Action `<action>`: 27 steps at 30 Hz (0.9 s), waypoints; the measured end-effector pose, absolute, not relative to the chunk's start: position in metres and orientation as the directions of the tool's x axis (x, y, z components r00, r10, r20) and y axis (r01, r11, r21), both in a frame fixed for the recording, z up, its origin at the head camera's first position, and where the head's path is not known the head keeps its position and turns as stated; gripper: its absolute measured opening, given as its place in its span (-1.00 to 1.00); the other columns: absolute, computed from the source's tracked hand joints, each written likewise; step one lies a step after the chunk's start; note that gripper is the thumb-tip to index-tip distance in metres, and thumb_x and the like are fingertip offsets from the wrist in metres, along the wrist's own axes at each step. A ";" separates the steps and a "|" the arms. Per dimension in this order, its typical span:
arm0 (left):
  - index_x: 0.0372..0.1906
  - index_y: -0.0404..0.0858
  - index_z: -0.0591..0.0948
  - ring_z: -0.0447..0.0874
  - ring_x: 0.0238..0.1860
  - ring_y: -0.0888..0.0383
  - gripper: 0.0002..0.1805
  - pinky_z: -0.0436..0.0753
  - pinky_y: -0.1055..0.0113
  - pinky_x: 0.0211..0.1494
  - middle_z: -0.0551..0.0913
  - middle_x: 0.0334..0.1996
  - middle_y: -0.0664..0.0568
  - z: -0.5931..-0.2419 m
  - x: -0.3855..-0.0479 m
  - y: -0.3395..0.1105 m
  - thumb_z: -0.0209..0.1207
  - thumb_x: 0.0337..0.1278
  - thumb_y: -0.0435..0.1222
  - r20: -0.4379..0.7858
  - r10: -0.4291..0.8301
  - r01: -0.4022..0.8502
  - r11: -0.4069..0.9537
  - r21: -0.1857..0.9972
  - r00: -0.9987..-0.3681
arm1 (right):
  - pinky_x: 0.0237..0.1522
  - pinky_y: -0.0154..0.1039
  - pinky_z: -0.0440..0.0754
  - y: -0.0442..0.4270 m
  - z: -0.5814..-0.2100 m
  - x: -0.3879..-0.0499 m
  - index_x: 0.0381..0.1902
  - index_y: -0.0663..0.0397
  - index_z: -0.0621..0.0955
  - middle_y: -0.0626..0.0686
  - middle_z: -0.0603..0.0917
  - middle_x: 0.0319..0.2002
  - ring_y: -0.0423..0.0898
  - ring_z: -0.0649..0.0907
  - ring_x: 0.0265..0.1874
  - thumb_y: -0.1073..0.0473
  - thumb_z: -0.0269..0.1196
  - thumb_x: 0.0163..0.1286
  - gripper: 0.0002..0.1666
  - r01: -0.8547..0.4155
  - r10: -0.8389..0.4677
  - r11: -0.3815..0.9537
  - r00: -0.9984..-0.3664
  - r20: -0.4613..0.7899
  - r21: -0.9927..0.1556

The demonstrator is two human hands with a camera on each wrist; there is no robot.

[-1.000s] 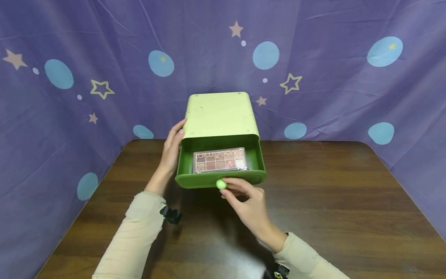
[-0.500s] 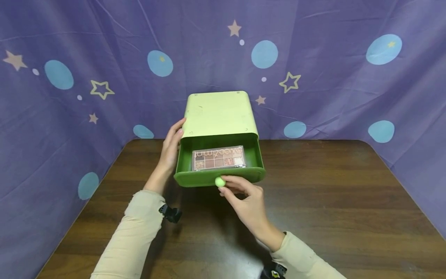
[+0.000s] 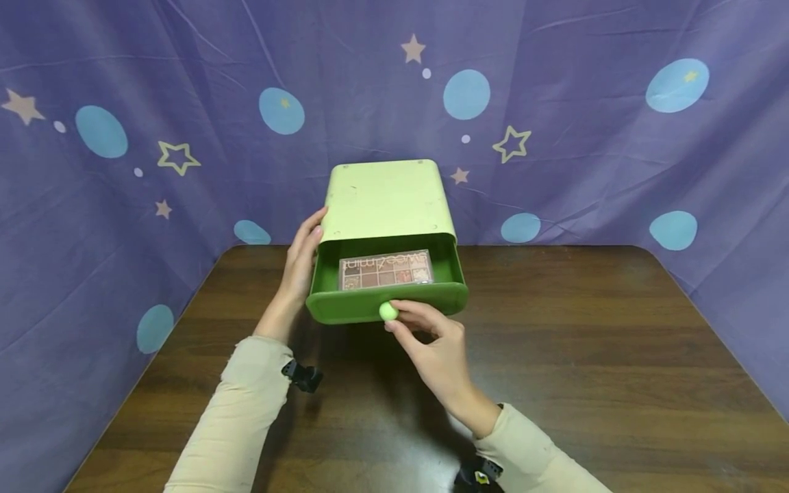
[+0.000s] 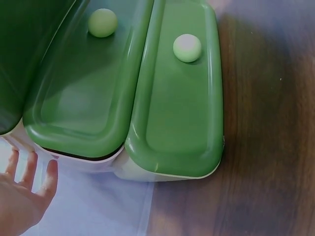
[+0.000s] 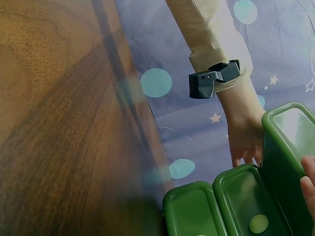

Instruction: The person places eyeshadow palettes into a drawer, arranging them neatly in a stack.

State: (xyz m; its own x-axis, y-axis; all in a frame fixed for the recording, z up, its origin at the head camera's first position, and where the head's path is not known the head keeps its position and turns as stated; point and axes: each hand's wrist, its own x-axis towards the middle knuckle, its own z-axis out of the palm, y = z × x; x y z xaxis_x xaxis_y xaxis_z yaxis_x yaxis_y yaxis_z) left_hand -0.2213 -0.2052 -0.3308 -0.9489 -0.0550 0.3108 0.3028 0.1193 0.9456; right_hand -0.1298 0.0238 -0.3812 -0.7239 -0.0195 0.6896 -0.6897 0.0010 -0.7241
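A pale green drawer cabinet (image 3: 387, 198) stands on the table, its top drawer (image 3: 329, 311) pulled partly out. Inside that dark green drawer lies an eyeshadow palette (image 3: 386, 269) with a clear lid over several pans. My right hand (image 3: 440, 352) pinches the drawer's round light green knob (image 3: 388, 311) between thumb and fingers. Along the cabinet's left side rests my left hand (image 3: 300, 267), its fingers extended against the wall. In the left wrist view, the left hand's fingers look straight and spread. Only fingertips of the right hand (image 5: 309, 187) show in the right wrist view.
Below the pulled-out drawer are two closed drawers, a middle one (image 4: 78, 93) and a bottom one (image 4: 179, 108), each with a round knob. The brown wooden table (image 3: 585, 356) extends around the cabinet. A purple curtain (image 3: 382, 82) with stars and blue spots hangs behind.
The top drawer has slid a little inward, with my right hand moving forward on its knob. The palette has gone back along with it. My left hand stays against the cabinet's side.
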 end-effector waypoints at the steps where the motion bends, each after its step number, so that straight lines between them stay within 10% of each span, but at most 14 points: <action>1: 0.52 -0.12 0.24 0.42 0.15 0.11 -0.43 0.49 0.25 0.11 0.26 0.43 -0.03 -0.331 -0.221 -0.205 -0.18 0.52 -0.07 0.310 -0.058 0.302 0.121 0.946 -0.949 | -0.29 -0.37 0.65 0.023 -0.381 -0.130 -0.09 0.15 0.74 0.03 0.79 -0.31 -0.11 0.76 -0.36 0.38 0.45 0.16 -0.67 -0.691 -0.017 0.002 -0.723 0.690 -0.723; 27: 0.53 -0.01 0.23 0.32 0.31 0.03 -0.41 0.31 0.05 0.31 0.25 0.46 0.03 -0.333 -0.222 -0.207 -0.19 0.50 -0.02 0.299 -0.041 0.293 0.122 0.948 -0.953 | -0.28 -0.30 0.70 0.011 -0.353 -0.138 -0.06 0.30 0.68 0.18 0.77 -0.26 -0.05 0.73 -0.31 0.46 0.37 0.23 -0.70 -0.658 0.036 -0.011 -0.752 0.658 -0.753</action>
